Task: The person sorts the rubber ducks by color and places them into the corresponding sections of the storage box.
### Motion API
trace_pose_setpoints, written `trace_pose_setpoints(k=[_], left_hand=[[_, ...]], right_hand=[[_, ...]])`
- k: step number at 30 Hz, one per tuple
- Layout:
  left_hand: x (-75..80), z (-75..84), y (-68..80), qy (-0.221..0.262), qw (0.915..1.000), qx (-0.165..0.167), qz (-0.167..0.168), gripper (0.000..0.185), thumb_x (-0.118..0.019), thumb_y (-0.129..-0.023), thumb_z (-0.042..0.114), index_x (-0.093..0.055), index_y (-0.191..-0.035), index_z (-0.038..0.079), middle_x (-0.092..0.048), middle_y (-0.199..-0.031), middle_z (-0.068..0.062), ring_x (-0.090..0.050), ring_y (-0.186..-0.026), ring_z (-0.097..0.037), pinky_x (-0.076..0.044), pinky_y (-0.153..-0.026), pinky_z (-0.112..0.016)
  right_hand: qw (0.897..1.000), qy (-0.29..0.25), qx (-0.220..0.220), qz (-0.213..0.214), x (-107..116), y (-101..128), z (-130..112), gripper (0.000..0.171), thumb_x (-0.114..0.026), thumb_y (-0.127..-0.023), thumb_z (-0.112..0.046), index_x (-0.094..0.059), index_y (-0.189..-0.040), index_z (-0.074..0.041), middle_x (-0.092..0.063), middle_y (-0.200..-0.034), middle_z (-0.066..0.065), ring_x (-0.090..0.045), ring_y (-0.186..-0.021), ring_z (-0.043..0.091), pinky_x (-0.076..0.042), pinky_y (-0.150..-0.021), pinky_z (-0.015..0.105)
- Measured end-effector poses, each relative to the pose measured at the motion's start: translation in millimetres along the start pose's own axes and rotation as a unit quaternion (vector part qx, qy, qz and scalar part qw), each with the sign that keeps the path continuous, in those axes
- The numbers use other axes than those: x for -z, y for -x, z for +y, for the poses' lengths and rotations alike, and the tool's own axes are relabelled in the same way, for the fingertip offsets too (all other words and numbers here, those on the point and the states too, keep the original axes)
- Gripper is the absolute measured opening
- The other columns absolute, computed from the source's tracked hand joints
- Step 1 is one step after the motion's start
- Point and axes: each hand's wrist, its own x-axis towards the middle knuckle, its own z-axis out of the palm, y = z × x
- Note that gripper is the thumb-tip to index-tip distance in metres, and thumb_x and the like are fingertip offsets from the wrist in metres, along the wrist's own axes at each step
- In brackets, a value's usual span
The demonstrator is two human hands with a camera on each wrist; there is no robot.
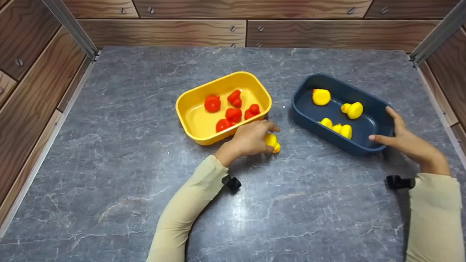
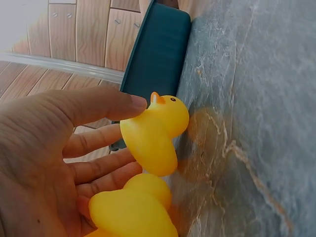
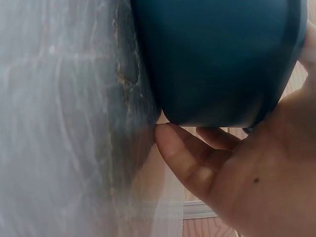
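Note:
My left hand (image 1: 255,136) is low over the table beside the near edge of the yellow bin. Its thumb and fingers hold a yellow rubber duck (image 2: 154,131) with an orange beak. A second yellow duck (image 2: 131,210) sits by the lower fingers in the left wrist view; the hand mostly hides it from the head view. At the right, my right hand (image 1: 409,140) grips the near right corner of the dark blue bin (image 1: 327,135), thumb over the rim and fingers along the outer end wall. Several yellow ducks (image 1: 352,110) lie inside that bin.
The yellow bin (image 1: 196,136) stands left of the blue one, with several red ducks (image 1: 212,104) in it. Grey marbled tabletop (image 1: 109,163) surrounds both bins. Wood-patterned panels (image 1: 164,32) border the back and sides.

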Motion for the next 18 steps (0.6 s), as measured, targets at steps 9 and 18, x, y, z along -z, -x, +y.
trace_pose_setpoints(k=[9,18], left_hand=[[2.1,-1.5,0.7,-0.035,0.9991,0.012,-0.020,0.049,-0.080,-0.075,0.034,-0.065,-0.120,0.022,-0.065,-0.111,0.002,-0.058,-0.101,-0.014,-0.047,-0.081,-0.033],[2.5,0.6,2.5,-0.022,0.9997,-0.001,-0.012,0.045,-0.080,-0.075,0.038,-0.068,-0.115,0.022,-0.066,-0.110,0.005,-0.058,-0.097,-0.013,-0.047,-0.077,-0.030]], right_hand=[[1.000,0.008,-0.016,0.002,-0.4,-0.9,-1.0,0.108,-0.060,-0.094,-0.032,0.035,-0.145,-0.028,0.047,-0.145,0.017,0.037,-0.134,0.047,0.009,-0.106,0.072],[0.999,0.026,-0.027,0.013,-2.0,-1.9,-3.1,0.109,-0.060,-0.095,-0.032,0.037,-0.144,-0.022,0.046,-0.145,0.020,0.035,-0.134,0.050,0.008,-0.105,0.073]])
